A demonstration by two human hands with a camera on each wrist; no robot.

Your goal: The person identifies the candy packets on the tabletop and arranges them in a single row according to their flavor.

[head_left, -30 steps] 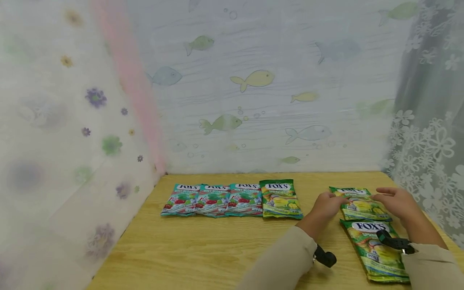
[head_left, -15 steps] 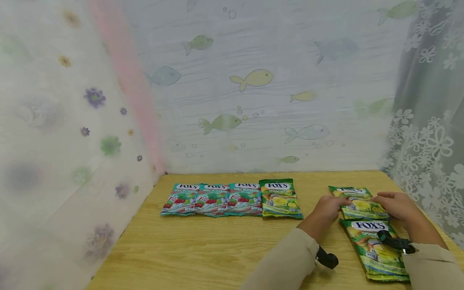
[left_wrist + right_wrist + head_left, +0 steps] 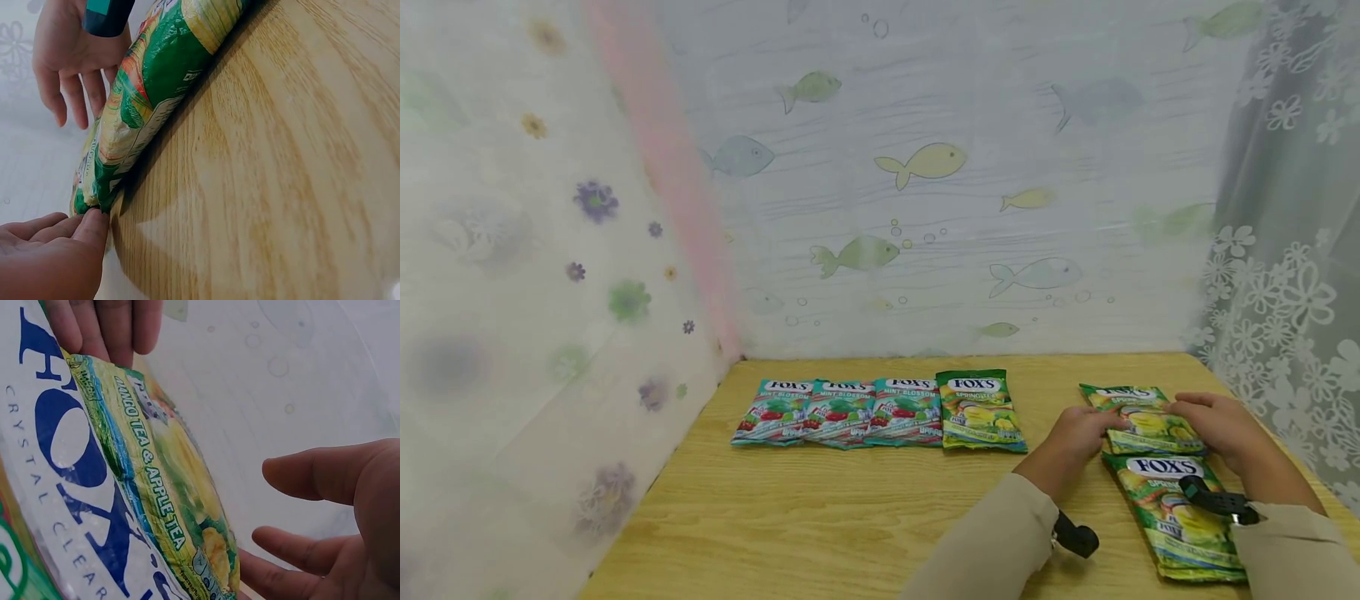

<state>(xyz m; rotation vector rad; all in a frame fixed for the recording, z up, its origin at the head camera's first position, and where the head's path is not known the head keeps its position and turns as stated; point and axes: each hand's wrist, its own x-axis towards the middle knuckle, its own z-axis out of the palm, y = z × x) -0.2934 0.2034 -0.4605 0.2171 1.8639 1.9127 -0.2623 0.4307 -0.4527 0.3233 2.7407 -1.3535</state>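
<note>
A green-yellow Fox's candy bag (image 3: 1150, 425) lies at the right of the table. Its near edge meets a second green-yellow bag (image 3: 1183, 521). My left hand (image 3: 1078, 433) is at the far bag's left edge; in the left wrist view the thumb and fingers of the left hand (image 3: 59, 250) pinch a corner of it. On the bag's other side is my right hand (image 3: 1221, 429). In the right wrist view the right hand (image 3: 337, 506) has extended, spread fingers, the lower ones against the bag's edge and the thumb apart from it.
Three teal mint candy bags (image 3: 842, 414) lie overlapping in a row at the back left. A green-yellow bag (image 3: 979, 412) ends that row on the right. The wooden table (image 3: 820, 517) meets a fish-patterned curtain (image 3: 925, 275) behind and a flowered one (image 3: 587, 375) at left.
The right hand's fingers have drawn slightly together, and the left hand has lowered a little at the bag's edge. The bags have hardly moved.
</note>
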